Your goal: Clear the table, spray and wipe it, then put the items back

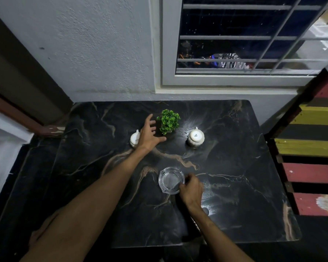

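A black marble-patterned table (235,186) fills the middle of the view. A small green potted plant (169,121) stands toward its back. My left hand (149,134) hovers open just left of the plant, fingers spread, partly covering a white upturned cup (134,139). A second white upturned cup (195,138) sits to the right of the plant. A clear glass ashtray (171,180) lies near the middle front. My right hand (190,190) grips the ashtray's right rim with curled fingers.
A white wall and a barred window (235,44) stand behind the table. A striped red, yellow and black wooden pallet (311,152) leans at the right edge. A brown door frame (17,87) is at the left.
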